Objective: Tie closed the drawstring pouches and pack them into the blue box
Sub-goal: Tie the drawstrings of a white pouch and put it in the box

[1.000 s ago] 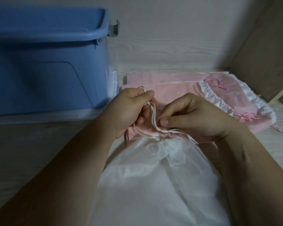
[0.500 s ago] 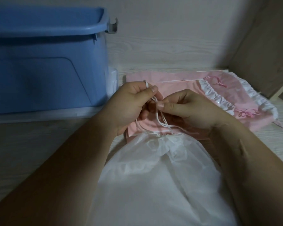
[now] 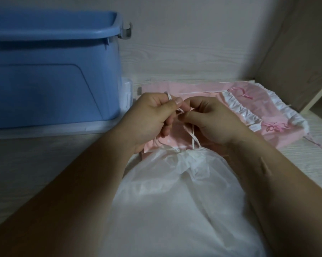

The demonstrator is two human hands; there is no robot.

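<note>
From the head camera, I have my left hand [image 3: 152, 115] and right hand [image 3: 212, 119] both pinched on the white cord [image 3: 192, 135], mid-knot above the gathered neck of the white pouch [image 3: 175, 191] lying near me. Next I would judge the loop needs pulling snug. Pink pouches [image 3: 249, 108] lie beyond; the blue box [image 3: 54, 71] stands far left on the pale wood surface [image 3: 45, 154], against a wall.

Head camera, close, looking forward-down over table [image 3: 45, 164].
</note>
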